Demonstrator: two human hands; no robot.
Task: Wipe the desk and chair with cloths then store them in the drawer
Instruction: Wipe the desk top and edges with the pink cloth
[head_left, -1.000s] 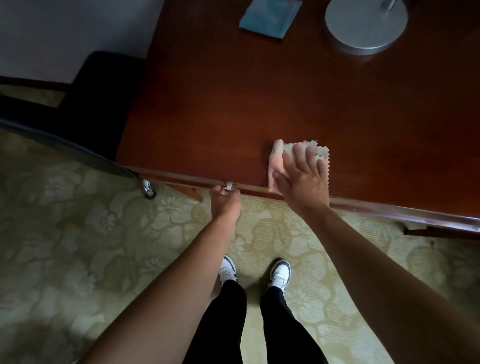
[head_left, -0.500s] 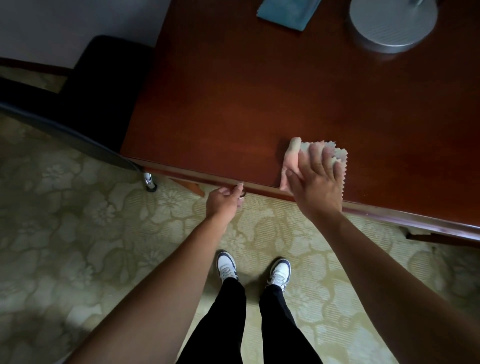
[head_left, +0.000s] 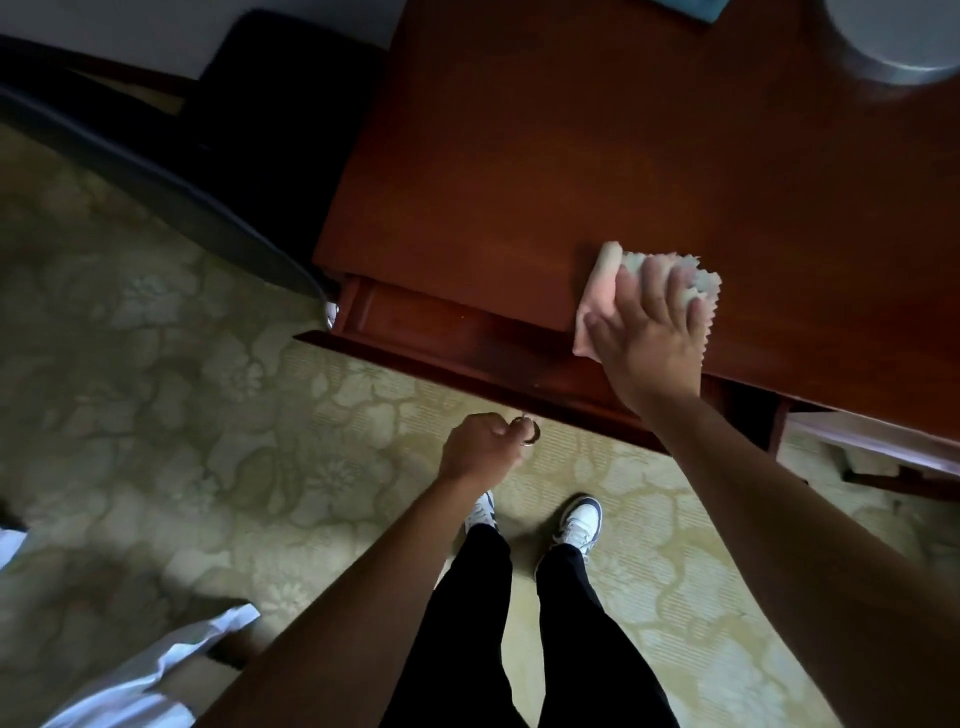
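A dark red wooden desk (head_left: 597, 156) fills the upper right. Its drawer (head_left: 441, 332) stands partly pulled out under the front edge, and the inside looks bare. My left hand (head_left: 480, 447) is closed on the drawer's small metal ring pull (head_left: 530, 434). My right hand (head_left: 649, 332) lies flat on a pale pink cloth (head_left: 608, 270) at the desk's front edge, partly over the open drawer. A blue cloth (head_left: 696, 8) shows at the top edge of the desk. The black chair (head_left: 218, 119) stands to the left of the desk.
A round grey lamp base (head_left: 893, 41) sits at the desk's far right corner. The floor is patterned green carpet (head_left: 182, 415). White fabric (head_left: 140, 680) lies at the lower left. My legs and shoes (head_left: 576, 519) stand just before the drawer.
My left hand has pulled the ring pull back toward me and the drawer has slid open. My right hand stays pressed on the pink cloth.
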